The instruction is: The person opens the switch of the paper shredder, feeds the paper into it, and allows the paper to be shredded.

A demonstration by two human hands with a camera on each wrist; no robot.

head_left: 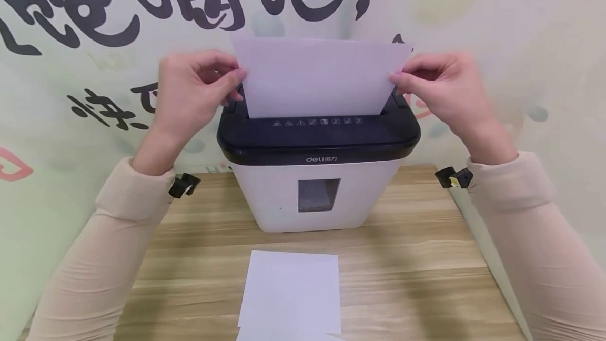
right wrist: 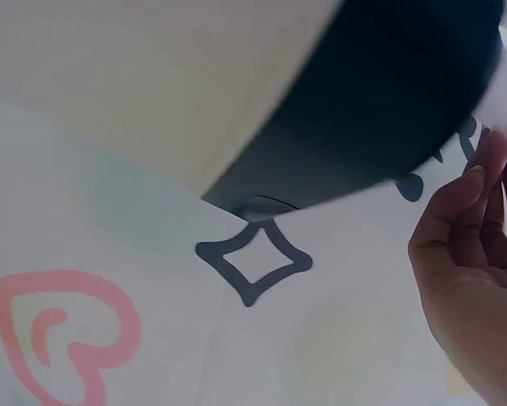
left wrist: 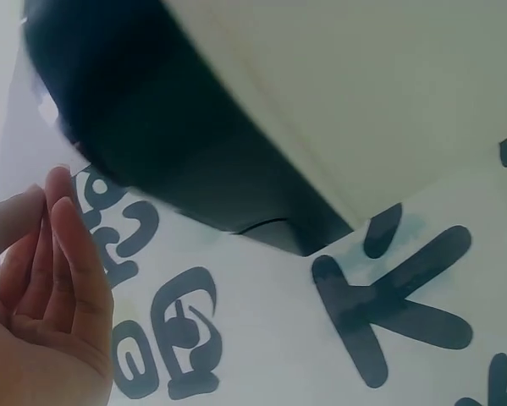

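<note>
A white sheet of paper (head_left: pixel 322 75) stands upright with its lower edge in the slot of a paper shredder (head_left: pixel 317 141). My left hand (head_left: pixel 196 88) pinches the sheet's left edge between thumb and fingers. At the opposite edge my right hand (head_left: pixel 440 86) pinches it the same way. The shredder has a black top with a row of small symbols and a white bin with a dark window (head_left: pixel 318 195). Both wrist views show its dark head from the side, with the left hand (left wrist: pixel 54 288) and right hand (right wrist: pixel 473 245) beside it.
White paper sheets (head_left: pixel 291 291) lie on the wood-grain table (head_left: pixel 189 257) in front of the shredder. Close behind and at the sides stands a pale wall (head_left: pixel 535 30) with dark lettering and pink hearts. Each wrist carries a small black mount (head_left: pixel 184 185).
</note>
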